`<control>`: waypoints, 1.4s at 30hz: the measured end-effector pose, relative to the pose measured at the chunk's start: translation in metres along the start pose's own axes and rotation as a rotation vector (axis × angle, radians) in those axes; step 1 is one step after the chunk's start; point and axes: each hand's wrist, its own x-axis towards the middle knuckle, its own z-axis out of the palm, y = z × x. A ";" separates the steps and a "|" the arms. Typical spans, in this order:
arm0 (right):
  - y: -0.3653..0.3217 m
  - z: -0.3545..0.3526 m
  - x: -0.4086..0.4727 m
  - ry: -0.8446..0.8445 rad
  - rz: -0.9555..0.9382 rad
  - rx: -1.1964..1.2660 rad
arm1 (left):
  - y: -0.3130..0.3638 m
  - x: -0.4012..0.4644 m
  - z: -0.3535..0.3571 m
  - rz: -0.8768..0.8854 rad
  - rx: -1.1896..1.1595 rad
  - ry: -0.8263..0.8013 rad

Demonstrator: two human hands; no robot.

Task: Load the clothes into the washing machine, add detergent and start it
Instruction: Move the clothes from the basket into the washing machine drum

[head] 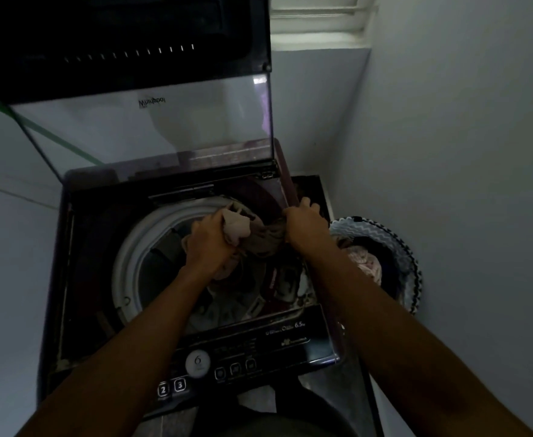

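A dark top-loading washing machine (85, 247) stands in front of me with its glass lid (151, 121) raised. Both hands hold one bundle of clothes (258, 244) over the drum's white rim (126, 263). My left hand (211, 241) grips a pale piece of the bundle. My right hand (303, 222) grips its brown part at the drum's right side. More clothes lie inside the drum (274, 288) below the bundle. The control panel (243, 357) with a round dial runs along the near edge.
A laundry basket (397, 247) with a zigzag rim, holding more clothes, stands to the right of the machine against the wall. Walls close in on the left and right. A louvred window (318, 17) is high at the back.
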 end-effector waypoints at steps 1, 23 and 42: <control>-0.002 0.000 0.000 0.046 -0.015 0.037 | 0.000 -0.002 0.000 -0.001 -0.009 -0.004; -0.141 -0.009 0.006 -0.351 -0.489 0.818 | -0.057 -0.044 -0.090 -0.193 -0.199 0.361; -0.131 0.089 0.026 -0.341 0.085 0.696 | -0.083 -0.061 -0.077 -0.260 -0.282 0.279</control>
